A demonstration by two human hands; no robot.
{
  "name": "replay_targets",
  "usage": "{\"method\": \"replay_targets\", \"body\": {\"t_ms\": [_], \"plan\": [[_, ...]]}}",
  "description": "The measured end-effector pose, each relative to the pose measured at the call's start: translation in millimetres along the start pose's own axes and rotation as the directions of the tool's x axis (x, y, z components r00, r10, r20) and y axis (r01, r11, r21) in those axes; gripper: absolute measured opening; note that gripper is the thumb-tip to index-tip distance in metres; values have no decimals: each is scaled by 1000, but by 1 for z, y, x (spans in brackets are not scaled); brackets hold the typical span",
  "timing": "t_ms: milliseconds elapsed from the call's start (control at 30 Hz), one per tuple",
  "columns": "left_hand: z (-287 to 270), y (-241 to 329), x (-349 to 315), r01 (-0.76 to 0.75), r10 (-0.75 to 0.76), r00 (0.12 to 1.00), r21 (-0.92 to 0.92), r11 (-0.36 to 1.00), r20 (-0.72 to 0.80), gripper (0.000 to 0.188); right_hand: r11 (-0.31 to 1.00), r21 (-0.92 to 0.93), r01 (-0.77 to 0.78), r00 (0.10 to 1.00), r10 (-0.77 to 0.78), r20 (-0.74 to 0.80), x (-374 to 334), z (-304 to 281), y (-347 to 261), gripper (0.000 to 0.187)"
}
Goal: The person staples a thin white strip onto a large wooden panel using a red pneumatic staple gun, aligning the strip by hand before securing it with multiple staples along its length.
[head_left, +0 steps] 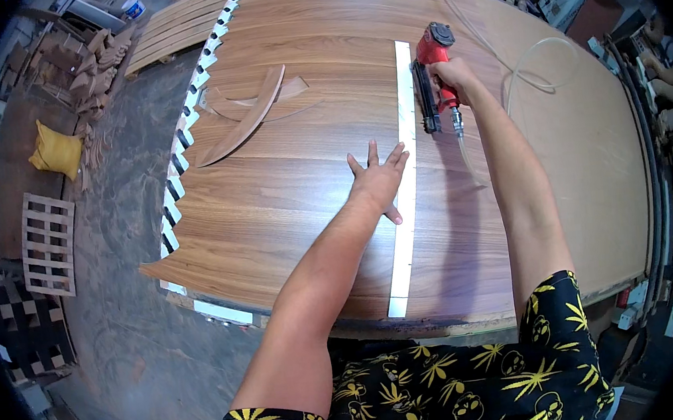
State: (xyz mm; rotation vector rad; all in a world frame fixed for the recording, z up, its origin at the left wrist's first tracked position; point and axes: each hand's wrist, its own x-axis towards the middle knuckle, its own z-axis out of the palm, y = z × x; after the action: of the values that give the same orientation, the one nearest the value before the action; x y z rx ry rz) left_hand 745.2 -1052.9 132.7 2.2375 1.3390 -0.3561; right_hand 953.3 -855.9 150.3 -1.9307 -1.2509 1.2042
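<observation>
A red and black pneumatic nail gun (428, 94) is gripped in my right hand (454, 76), its nose turned down over the wood-grain panel (311, 188). From its handle a clear air hose (473, 168) trails down and across the panel. My left hand (378, 182) lies spread with fingers apart, its fingertips touching the long white strip (406, 204) that runs front to back on the panel. Left of that hand, curved wooden offcuts (253, 121) rest crossed over each other.
A zigzag black-and-white edge (183, 143) borders the panel's left side. Bare brown board (588, 156) extends at the right, with looped hose (537, 72) on it. On the left floor are a yellow sack (57, 150), a slatted crate (49, 243) and stacked wood pieces (100, 71).
</observation>
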Motion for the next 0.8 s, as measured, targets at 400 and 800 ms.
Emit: {"method": "replay_targets", "body": {"t_ms": [400,800], "plan": [[2,1,1,-4,4,1000,-11,1000,-13,141,1000,27,-1,1000,1,21,1,0,0,11],[-1,1,1,-4,4,1000,-8,1000,21,143,999,40,20,1000,-19,-20,0,1,-2,13]]}}
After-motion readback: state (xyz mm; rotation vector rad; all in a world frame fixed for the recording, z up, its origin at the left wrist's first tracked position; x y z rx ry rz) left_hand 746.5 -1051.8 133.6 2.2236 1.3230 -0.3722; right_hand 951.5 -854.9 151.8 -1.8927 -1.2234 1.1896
